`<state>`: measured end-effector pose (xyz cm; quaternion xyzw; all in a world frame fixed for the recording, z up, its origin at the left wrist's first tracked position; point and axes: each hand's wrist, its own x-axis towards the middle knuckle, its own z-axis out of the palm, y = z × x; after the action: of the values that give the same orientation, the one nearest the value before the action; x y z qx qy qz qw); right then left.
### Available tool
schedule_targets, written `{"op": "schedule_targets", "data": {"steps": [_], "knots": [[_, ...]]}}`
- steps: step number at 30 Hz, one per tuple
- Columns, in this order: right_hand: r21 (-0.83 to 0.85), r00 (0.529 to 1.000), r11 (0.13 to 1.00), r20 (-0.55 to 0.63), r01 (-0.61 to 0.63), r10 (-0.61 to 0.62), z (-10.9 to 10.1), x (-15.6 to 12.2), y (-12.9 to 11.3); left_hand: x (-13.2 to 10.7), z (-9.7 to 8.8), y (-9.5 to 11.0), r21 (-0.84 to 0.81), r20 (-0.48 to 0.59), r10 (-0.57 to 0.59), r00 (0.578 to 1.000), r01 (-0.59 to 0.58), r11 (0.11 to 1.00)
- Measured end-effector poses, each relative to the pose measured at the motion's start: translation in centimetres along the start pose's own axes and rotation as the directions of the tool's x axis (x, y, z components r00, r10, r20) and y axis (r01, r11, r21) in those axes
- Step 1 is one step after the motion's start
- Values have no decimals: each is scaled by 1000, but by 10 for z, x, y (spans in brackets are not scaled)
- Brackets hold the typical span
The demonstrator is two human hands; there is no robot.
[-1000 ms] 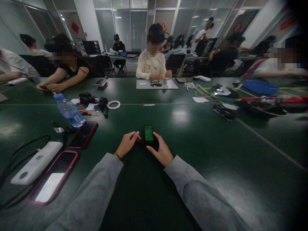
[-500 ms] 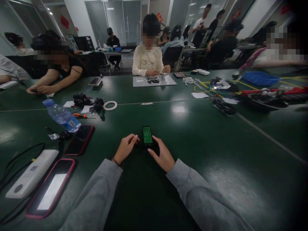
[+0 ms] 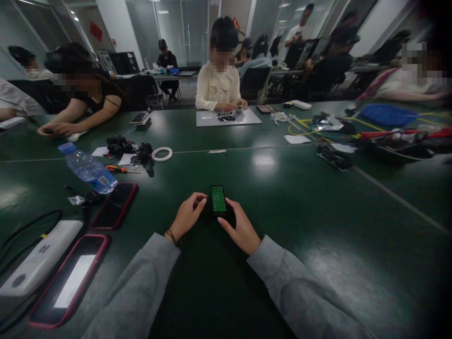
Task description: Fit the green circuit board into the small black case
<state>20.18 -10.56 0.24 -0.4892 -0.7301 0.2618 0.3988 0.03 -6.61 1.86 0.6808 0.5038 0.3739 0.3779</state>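
**Both hands at a small phone on the green bench**

I see the small black phone lying flat on the bench, straight ahead of me and near its front edge, its green face lit and turned up. My right hand has it: the thumb sits at the near end and the fingers run along the right edge, closed lightly around that corner. My left hand rests on the bench just beside it, fingers half curled, the tips at the phone's left edge; I cannot tell whether they press on it.

Off to my left lie a red-cased phone, a pink-cased phone and a white power bank, with a water bottle on its side behind them. Farther out are a roll of white tape and an orange-handled tool. Across the bench a person in a cream top works over a grey mat
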Motion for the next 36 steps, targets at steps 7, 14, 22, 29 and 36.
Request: {"op": "schedule_targets", "data": {"steps": [7, 14, 22, 29, 36], "knots": [[59, 999, 997, 18, -40, 39, 3, 13, -1, 36, 7, -9, -100, -67, -9, 998, 2, 995], [72, 996, 994, 36, -82, 79, 5, 21, -5, 60, 9, -13, -177, 6, 3, 1000, -2, 984], [64, 992, 992, 76, -108, 103, 2, 22, -7, 58, 7, -14, -291, 32, 14, 999, -4, 957], [108, 991, 990, 103, -94, 83, 2, 22, -8, 56, 5, -12, -340, -25, 2, 1000, -10, 940], [431, 988, 890, 86, -150, 125, 13, 37, 1, 55, 3, -10, -415, -83, -5, 996, -30, 909]]}}
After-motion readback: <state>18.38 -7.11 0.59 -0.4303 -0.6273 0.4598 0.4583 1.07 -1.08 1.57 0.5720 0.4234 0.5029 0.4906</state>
